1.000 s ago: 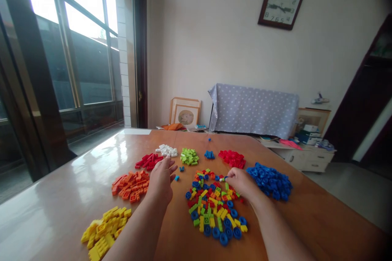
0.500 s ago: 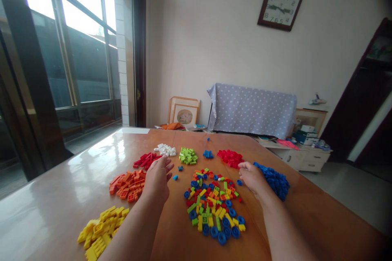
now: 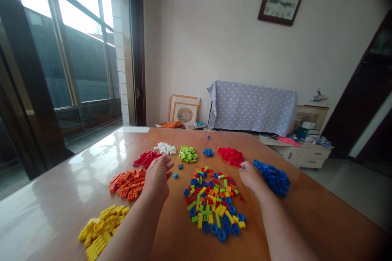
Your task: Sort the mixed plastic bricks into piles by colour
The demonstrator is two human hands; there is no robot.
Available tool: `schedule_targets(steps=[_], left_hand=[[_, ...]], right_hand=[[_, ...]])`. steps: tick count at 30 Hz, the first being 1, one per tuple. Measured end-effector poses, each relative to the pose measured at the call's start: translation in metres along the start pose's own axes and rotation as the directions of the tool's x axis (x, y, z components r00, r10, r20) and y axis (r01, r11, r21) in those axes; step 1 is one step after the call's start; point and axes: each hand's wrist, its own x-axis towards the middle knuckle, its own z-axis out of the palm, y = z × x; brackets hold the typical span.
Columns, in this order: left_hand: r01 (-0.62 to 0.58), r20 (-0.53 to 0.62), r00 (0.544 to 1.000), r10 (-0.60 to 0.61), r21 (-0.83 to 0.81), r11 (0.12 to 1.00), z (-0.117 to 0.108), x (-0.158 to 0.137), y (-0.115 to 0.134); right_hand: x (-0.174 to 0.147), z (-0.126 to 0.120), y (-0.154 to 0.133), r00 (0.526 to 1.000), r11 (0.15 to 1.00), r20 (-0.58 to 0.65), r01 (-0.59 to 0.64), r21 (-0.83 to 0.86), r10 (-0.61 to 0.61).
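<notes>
Left hand half open, fingers loosely bent, nothing seen in it, palm side partly hidden; it hangs by the pile of dark red plastic bricks and the pile of orange plastic bricks; right hand at the left side of the heap of dark blue plastic wheel pieces, fingertips pinched, seemingly on a small blue piece, mostly hidden; mixed scatter of coloured plastic bricks and blue rings lies between the forearms, near-centre on the glossy brown wooden tabletop; risks: small piece could slip from the pinch and roll; bright red plastic brick pile sits just left of the blue heap, so a short drop could mix colours; left forearm passes over the right side of the yellow plastic brick pile in view, a low sweep could drag bricks; two loose blue bits, one farther, one nearer, could be knocked by the left fingers; edges: blue heap lies toward the right edge, overfilling could spill that way; near edge out of view; room: brown strip between left forearm and scatter, another along the right forearm
</notes>
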Motion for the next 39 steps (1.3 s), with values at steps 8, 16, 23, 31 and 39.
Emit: schedule_targets(steps=[8, 16, 23, 31, 39], left_hand=[[-0.020, 0.002, 1.000, 0.020, 0.019, 1.000, 0.001, -0.003, -0.001], [-0.026, 0.030, 0.999, 0.025, 0.038, 0.999, 0.001, -0.006, -0.001], [-0.014, 0.064, 0.998, 0.011, 0.041, 0.999, 0.001, -0.009, -0.002], [-0.006, 0.123, 0.992, -0.003, 0.074, 0.997, 0.002, -0.016, -0.001], [0.010, 0.038, 0.999, -0.010, 0.001, 1.000, -0.004, -0.002, 0.005]], right_hand=[[-0.019, 0.015, -0.026, 0.955, 0.956, 0.076, 0.290, -0.037, -0.286], [-0.041, 0.011, -0.049, 0.958, 0.870, 0.214, 0.268, -0.414, -0.193], [-0.043, 0.015, -0.054, 0.951, 0.835, 0.285, 0.251, -0.489, -0.119], [-0.041, 0.022, -0.047, 0.959, 0.882, 0.262, 0.211, -0.422, -0.104], [-0.036, 0.032, -0.043, 0.961, 0.964, 0.203, 0.222, -0.148, -0.190]])
